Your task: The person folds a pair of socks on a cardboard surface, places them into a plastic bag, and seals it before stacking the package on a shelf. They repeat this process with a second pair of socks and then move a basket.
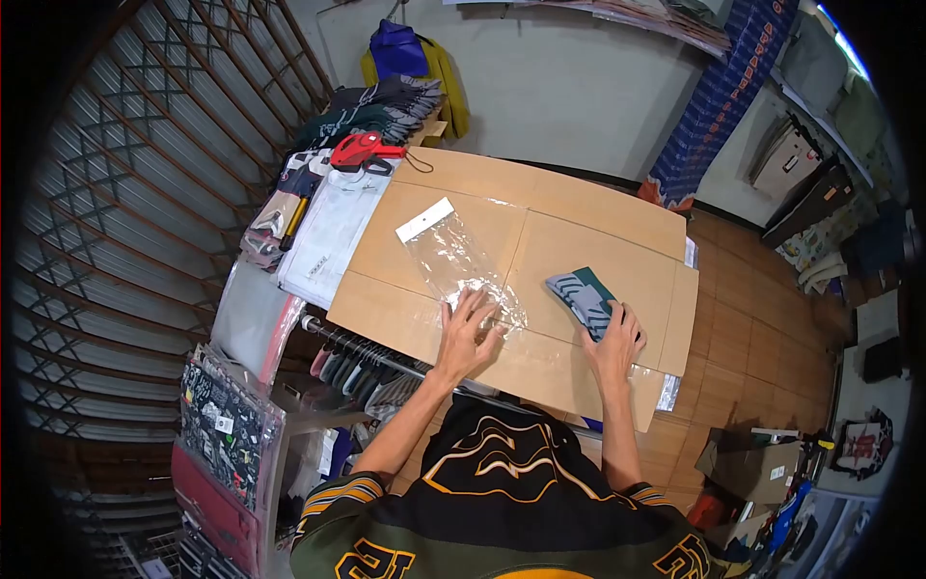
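A clear plastic bag (453, 256) with a white header strip lies slantwise on the flat cardboard sheet (463, 179). My left hand (467, 338) rests on the bag's near end, fingers apart and fingertips on the film. To the right, my right hand (613, 343) grips a folded pair of socks (582, 301), grey and green with a striped pattern, by its near end. The socks are close over the cardboard, to the right of the bag.
A red price-label gun (365, 151) sits at the back left, beside a stack of dark and grey socks (381, 108). Left of the cardboard are white plastic packs (333, 227) and a yellow-handled cutter (294, 222). Hanging garments (362, 372) show below the table's left side.
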The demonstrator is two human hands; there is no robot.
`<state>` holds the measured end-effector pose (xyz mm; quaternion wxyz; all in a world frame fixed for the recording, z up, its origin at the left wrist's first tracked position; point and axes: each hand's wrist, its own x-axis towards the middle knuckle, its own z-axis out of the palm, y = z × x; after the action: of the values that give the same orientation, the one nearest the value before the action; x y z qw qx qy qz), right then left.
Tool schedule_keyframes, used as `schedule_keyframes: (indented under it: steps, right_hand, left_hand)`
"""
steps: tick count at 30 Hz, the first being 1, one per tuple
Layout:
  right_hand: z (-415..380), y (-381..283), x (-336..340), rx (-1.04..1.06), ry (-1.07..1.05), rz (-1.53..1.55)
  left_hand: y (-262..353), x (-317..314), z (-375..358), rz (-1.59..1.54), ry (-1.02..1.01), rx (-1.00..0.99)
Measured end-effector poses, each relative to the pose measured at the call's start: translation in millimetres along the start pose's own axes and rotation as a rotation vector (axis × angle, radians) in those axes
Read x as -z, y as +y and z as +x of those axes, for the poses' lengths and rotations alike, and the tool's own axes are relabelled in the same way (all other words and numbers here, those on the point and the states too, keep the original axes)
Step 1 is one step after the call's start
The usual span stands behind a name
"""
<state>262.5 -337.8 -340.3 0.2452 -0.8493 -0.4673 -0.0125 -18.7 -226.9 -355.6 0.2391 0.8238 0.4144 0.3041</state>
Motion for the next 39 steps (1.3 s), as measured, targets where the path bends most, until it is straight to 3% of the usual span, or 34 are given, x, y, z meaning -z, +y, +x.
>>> schedule_keyframes:
  steps: [3, 7, 9, 15, 21, 32, 39]
  right_hand:
    - [6.6, -7.5, 2.6, 0.051, 0.015, 0.002]
    - [28.2, -6.3, -10.1, 0.152, -0.086, 0.1]
    - [37.3, -12.9, -17.1, 0.17, -0.14, 0.082]
    - [33.5, -32.2, -27.2, 0.258, -0.018, 0.311]
    - [21.1, -43.4, -15.6, 0.467, -0.194, 0.538]
    - [7.8, -60.5, 0.7, 0.654, -0.475, 0.434]
    - [-16.9, -67.8, 6.3, 0.566, -0.403, 0.443]
  left_hand:
    - [-2.3, 16.8, 0.8, 0.115, -0.104, 0.105]
    - [-18.9, 21.1, 5.9, 0.138, -0.179, 0.095]
    - [-26.0, 20.2, 14.3, 0.114, -0.157, 0.07]
    - [-25.5, 15.7, 30.5, 0.111, -0.087, 0.035]
    - [-27.3, 11.4, 30.6, 0.028, 0.004, 0.055]
    - [-30.5, 8.4, 25.5, -0.013, 0.127, 0.033]
    - [-28.4, 8.9, 25.3, 0.027, 0.181, 0.046]
